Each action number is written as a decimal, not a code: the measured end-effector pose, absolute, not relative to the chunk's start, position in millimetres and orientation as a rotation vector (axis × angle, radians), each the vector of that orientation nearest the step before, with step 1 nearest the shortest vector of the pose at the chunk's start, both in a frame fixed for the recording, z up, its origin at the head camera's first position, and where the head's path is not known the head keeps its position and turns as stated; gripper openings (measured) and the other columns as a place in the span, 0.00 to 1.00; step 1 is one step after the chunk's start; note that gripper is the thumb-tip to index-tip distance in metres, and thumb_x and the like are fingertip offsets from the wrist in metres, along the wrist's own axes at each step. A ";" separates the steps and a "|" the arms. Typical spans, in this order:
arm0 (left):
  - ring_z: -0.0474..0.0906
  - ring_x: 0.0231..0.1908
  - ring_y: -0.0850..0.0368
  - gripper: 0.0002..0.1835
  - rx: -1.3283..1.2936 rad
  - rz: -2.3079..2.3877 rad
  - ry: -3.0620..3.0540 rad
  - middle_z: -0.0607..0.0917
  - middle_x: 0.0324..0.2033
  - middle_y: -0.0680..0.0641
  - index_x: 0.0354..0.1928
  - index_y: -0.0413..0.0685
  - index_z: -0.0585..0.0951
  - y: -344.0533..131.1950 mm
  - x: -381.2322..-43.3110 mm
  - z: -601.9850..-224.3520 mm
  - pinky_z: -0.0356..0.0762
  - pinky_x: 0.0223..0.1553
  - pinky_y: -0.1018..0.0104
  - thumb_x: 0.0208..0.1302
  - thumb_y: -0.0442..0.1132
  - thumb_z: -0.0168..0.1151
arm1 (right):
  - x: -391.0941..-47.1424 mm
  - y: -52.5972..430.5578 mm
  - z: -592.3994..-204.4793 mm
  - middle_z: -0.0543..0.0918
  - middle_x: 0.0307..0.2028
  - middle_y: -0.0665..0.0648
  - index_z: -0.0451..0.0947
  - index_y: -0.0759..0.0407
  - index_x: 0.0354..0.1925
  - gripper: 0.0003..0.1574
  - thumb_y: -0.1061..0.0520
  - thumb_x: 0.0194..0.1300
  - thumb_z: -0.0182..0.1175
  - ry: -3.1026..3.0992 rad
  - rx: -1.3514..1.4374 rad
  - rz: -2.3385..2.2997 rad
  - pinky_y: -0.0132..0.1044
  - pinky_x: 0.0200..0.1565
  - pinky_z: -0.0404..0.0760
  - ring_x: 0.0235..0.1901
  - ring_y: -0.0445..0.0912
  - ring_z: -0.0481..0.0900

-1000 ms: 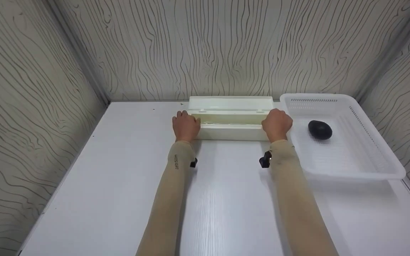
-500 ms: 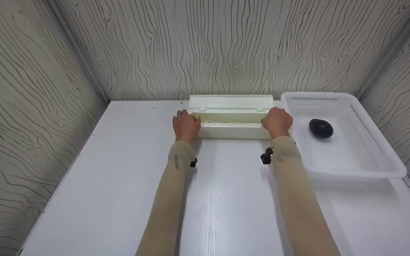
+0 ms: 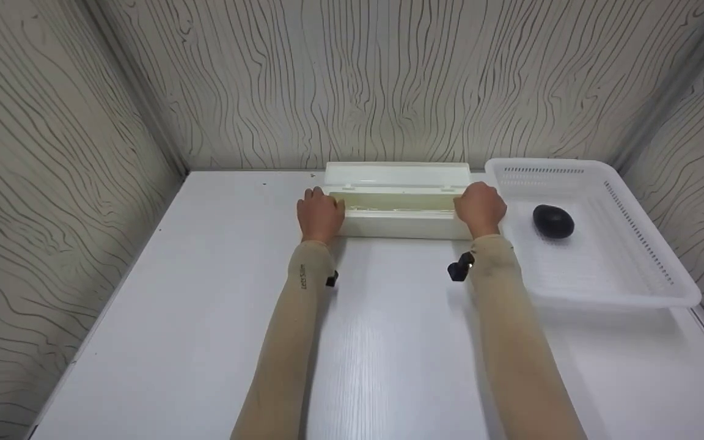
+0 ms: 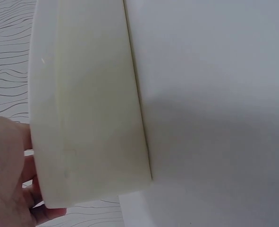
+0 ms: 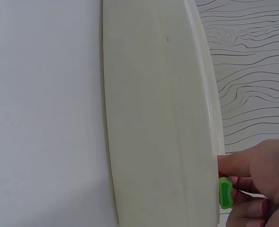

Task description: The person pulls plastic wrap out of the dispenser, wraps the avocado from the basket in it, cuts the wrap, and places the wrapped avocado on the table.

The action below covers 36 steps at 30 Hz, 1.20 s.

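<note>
A long cream-white plastic box (image 3: 401, 227) stands at the back of the table, its lid (image 3: 397, 173) tipped up behind it. Something clear and glossy, like thin film, shows along the inside of its front rim. At the box's left end my left hand (image 3: 320, 215) grips the edge, thumb on the rim and fingers curled at the end. My right hand (image 3: 480, 208) is at the right end. In the right wrist view a small green plastic piece (image 5: 225, 193) sits at the rim between its thumb and curled fingers, which partly hide it.
A white plastic basket (image 3: 608, 299) stands to the right, close beside my right hand. It holds a dark, rounded, avocado-like object (image 3: 553, 221). Wood-grain panels (image 3: 388, 79) enclose the table (image 3: 388, 342) at the back and sides.
My right hand has shifted slightly to the right along the box's end. The left hand, the box and its raised lid stay as they were; the head view has shifted a little.
</note>
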State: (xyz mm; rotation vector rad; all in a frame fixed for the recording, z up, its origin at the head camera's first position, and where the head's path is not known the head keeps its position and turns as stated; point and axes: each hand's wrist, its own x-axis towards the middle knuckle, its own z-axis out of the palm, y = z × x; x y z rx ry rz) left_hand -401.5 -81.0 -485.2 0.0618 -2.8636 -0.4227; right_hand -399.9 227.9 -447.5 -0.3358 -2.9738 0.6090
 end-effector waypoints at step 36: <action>0.76 0.50 0.48 0.24 0.045 -0.391 -2.873 0.83 0.46 0.43 0.42 0.42 0.90 -82.8 -403.8 -485.6 0.78 0.54 0.51 0.79 0.53 0.53 | -398.0 229.8 -444.1 0.91 0.45 0.64 0.84 0.67 0.49 0.20 0.52 0.76 0.55 -2.918 -0.402 0.938 0.55 0.52 0.82 0.48 0.60 0.87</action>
